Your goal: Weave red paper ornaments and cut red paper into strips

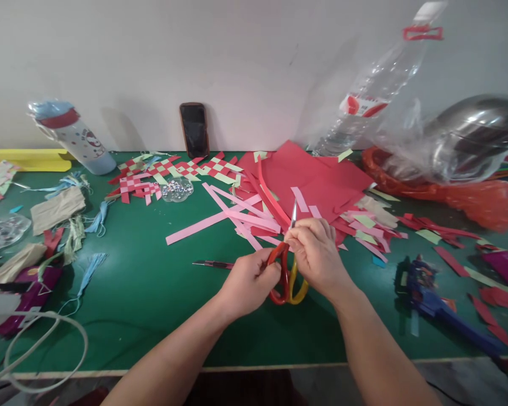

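Observation:
My left hand [249, 282] and my right hand [317, 254] meet over the green table [152, 293], both closed around a pair of scissors [285, 276] with one red and one yellow handle loop. The blades point up and away, their tip showing above my right fingers, close to a pile of pink paper strips [237, 217] and red paper sheets [317, 180]. My left fingers grip the red loop; my right fingers wrap the scissors near the pivot. A craft knife [214, 264] lies on the table just left of my left hand.
Woven red, pink and green paper mats [173, 172] and a dish of beads [176, 190] lie behind. A phone [193, 129] leans on the wall. A bottle [78, 138] stands at left, a blue glue gun [432, 296] at right, plastic bags and a metal bowl [478, 135] at far right.

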### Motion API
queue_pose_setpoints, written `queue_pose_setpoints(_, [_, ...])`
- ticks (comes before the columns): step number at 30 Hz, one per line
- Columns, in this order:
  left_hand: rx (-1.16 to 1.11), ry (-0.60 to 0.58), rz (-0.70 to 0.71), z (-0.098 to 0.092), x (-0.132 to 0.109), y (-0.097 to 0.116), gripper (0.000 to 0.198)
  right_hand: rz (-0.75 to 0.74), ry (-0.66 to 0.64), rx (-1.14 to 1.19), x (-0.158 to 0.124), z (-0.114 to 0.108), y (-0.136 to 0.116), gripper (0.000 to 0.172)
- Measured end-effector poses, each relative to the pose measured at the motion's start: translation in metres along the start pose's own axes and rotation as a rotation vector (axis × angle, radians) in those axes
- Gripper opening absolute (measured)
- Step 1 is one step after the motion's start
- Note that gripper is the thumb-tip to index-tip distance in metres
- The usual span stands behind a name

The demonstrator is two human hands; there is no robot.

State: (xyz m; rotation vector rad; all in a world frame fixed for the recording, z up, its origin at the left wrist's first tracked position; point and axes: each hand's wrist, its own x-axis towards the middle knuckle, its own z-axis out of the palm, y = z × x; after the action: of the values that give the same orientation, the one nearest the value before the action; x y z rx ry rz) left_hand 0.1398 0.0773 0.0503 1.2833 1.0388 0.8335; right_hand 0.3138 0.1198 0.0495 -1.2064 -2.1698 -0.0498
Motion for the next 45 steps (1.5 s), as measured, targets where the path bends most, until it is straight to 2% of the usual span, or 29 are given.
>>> queue_pose_setpoints(5, [-0.028, 0.004, 0.011, -0.002, 0.001, -0.001, 0.019, 0.129, 0.178, 0.117, 0.001, -0.009, 0.005, 0.018])
queue_pose_setpoints(10, [-0.121, 0.044, -0.015, -0.003, 0.003, -0.003, 0.020, 0.325, 0.300, 0.160, 0.002, -0.017, 0.011, 0.025])
queue_pose_setpoints(13, [-0.125, 0.062, -0.002, -0.004, 0.003, -0.003, 0.021, 0.304, 0.227, 0.192, 0.003, -0.015, 0.006, 0.029])
queue_pose_setpoints(16, [-0.073, 0.086, 0.042, -0.005, 0.004, -0.004, 0.021, 0.272, 0.159, 0.230, 0.003, -0.012, 0.002, 0.022])
queue_pose_setpoints(22, [-0.132, 0.055, 0.006, -0.003, 0.004, -0.004, 0.023, 0.385, 0.190, 0.211, 0.002, -0.008, 0.005, 0.013])
queue_pose_setpoints(27, [0.013, 0.087, 0.052, -0.002, 0.002, -0.002, 0.019, 0.286, 0.124, 0.232, 0.003, 0.001, -0.003, 0.012])
queue_pose_setpoints(29, [0.030, 0.084, 0.062, -0.001, 0.002, -0.002, 0.017, 0.223, 0.095, 0.191, 0.003, 0.004, -0.004, 0.012])
queue_pose_setpoints(31, [0.016, 0.076, 0.061, -0.001, 0.002, -0.004, 0.017, 0.222, 0.086, 0.148, 0.003, 0.004, -0.001, 0.014])
queue_pose_setpoints(33, [-0.024, 0.075, 0.056, -0.001, 0.003, -0.006, 0.020, 0.340, 0.138, 0.135, 0.002, 0.000, 0.007, 0.016])
queue_pose_setpoints(36, [-0.107, 0.094, 0.043, -0.002, 0.004, -0.010, 0.023, 0.591, 0.296, 0.192, -0.001, -0.009, 0.022, 0.023])
queue_pose_setpoints(38, [-0.174, 0.106, 0.034, -0.002, 0.005, -0.011, 0.024, 0.677, 0.335, 0.279, -0.002, -0.012, 0.029, 0.029])
queue_pose_setpoints(40, [-0.226, 0.114, 0.029, -0.003, 0.006, -0.011, 0.025, 0.683, 0.268, 0.374, -0.002, -0.011, 0.030, 0.032])
queue_pose_setpoints(45, [-0.277, 0.113, 0.040, -0.001, 0.007, -0.010, 0.027, 0.585, -0.009, 0.532, -0.002, 0.000, 0.014, 0.029])
